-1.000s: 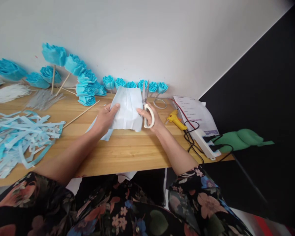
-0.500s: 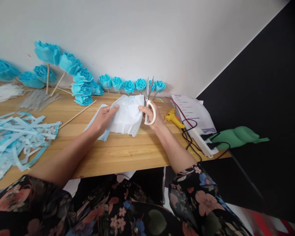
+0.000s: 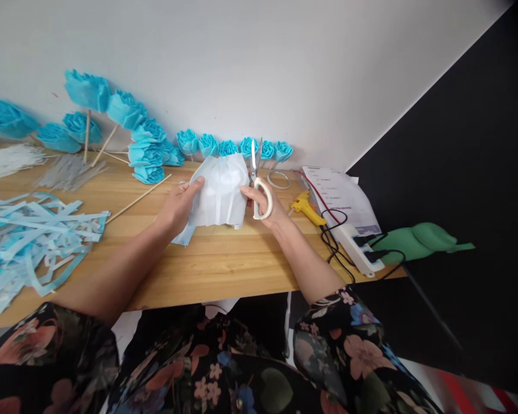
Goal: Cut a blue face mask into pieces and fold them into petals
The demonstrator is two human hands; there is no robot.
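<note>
A pale, thin sheet of fabric (image 3: 220, 192) is stretched between my two hands above the table. My left hand (image 3: 182, 202) pinches its left edge, thumb on top. With thumb and fingers my right hand (image 3: 271, 208) grips the right edge, and it also carries scissors (image 3: 261, 198) with white handles. Their blades point up and away, slightly parted. A light blue strip (image 3: 183, 236) lies on the table, partly hidden beneath the sheet and my left hand.
Blue artificial flowers (image 3: 149, 152) line the wall. Blue strips (image 3: 34, 241) are heaped at left, near a thin wooden stick (image 3: 138, 198). On the right are a tape ring (image 3: 280, 179), a yellow glue gun (image 3: 306, 208), papers (image 3: 341, 190), and a power strip (image 3: 356, 250) with black cables.
Both hands have tilted and raised the sheet slightly, so it looks more spread out and its lower edge sits higher. The scissors have shifted a little left, still in my right hand.
</note>
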